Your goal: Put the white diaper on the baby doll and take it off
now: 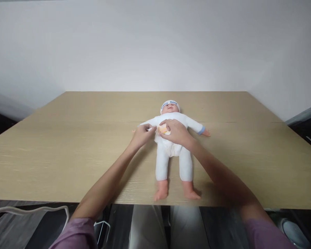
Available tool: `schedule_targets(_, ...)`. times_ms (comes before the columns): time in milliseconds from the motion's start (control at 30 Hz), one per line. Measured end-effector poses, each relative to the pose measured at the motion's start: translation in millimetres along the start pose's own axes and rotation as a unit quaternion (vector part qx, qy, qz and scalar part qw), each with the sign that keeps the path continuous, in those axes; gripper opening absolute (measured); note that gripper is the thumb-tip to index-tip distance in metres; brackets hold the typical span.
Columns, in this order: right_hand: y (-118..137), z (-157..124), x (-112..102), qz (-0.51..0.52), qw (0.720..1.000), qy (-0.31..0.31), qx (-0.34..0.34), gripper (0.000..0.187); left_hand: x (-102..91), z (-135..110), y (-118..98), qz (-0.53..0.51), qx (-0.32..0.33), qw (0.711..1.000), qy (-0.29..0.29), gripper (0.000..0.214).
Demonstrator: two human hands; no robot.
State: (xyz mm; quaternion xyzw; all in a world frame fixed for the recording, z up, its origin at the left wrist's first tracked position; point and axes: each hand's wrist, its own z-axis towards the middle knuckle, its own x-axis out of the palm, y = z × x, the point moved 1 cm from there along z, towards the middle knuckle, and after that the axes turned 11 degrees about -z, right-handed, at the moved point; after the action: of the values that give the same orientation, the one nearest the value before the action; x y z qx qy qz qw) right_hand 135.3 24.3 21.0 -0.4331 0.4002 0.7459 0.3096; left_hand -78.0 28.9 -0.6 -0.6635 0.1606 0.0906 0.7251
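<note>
A baby doll (187, 166) lies on its back, head away from me, dressed in a white suit with blue cuffs and a white cap with blue lettering. A white diaper (172, 149) covers its hips and belly, with an orange and yellow print at the front. At the doll's left-hand side as I see it, my left hand (144, 135) is closed in a pinch on a small white edge, which looks like the diaper's side tab. My right hand (176, 132) curls over the diaper's front, thumb and fingers gripping around the printed part. My fingers partly hide the waistband.
The doll is on a wide light wooden table (54, 148), its feet near the front edge. Behind the table stands a pale wall (155, 45). A white cable (28, 209) runs below the table edge at lower left. My legs (147, 226) are under the table.
</note>
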Motion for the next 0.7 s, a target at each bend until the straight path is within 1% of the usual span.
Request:
schedule_targets(100,-6,1,1,0.043,0.999,0.008,-0.007,0.045,25.6,5,-13,0.004,0.023,0.999,0.033,0.04)
schedule_targets(167,-9,1,3,0.066,0.998,0.001,-0.013,0.047,35.8,7,-12,-0.019,0.045,0.997,0.055,0.043)
schedule_targets(233,-11,0,5,0.082,0.996,-0.015,-0.01,0.037,38.8,7,-4,-0.074,0.076,0.992,0.07,0.05)
schedule_targets(300,-12,-1,7,0.083,0.996,-0.034,0.006,0.026,37.6,8,7,-0.13,0.116,0.982,0.076,0.054)
schedule_targets(400,-11,-3,7,0.081,0.995,-0.048,0.032,0.027,35.2,10,24,-0.156,0.148,0.975,0.052,0.05)
schedule_targets(467,-11,-3,6,0.089,0.994,-0.043,0.037,0.03,35.7,12,34,-0.145,0.153,0.977,0.031,0.048)
schedule_targets(533,-11,-3,5,0.091,0.994,-0.039,0.039,0.032,37.5,14,41,-0.139,0.156,0.978,0.023,0.048)
schedule_targets(633,-12,-2,7,0.089,0.994,-0.054,0.029,0.036,39.3,15,43,-0.144,0.138,0.98,0.01,0.047)
schedule_targets(700,-9,-2,8,0.078,0.994,-0.08,0.009,0.04,38.7,11,37,-0.146,0.122,0.981,-0.026,0.049)
